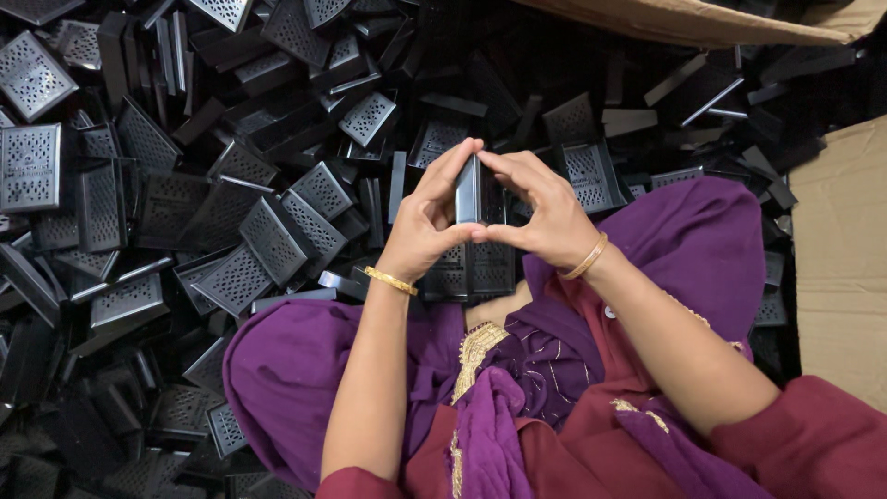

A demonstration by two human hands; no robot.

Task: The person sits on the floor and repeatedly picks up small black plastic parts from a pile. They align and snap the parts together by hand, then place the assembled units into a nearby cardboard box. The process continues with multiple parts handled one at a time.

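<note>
Both of my hands grip one small black plastic box part (470, 192) with a perforated face, held up in front of me. My left hand (427, 222) clasps its left side, thumb underneath and fingers on top. From the right, my right hand (543, 211) pinches the part, the fingertips meeting those of the left hand at its top. A gold bangle circles each wrist. Below the hands lie my purple-clothed knees (296, 370) and maroon sleeves.
A deep heap of matching black perforated plastic parts (231, 212) covers the floor to the left and ahead. Brown cardboard (836, 268) lies at the right, and a cardboard flap (702, 20) crosses the top right.
</note>
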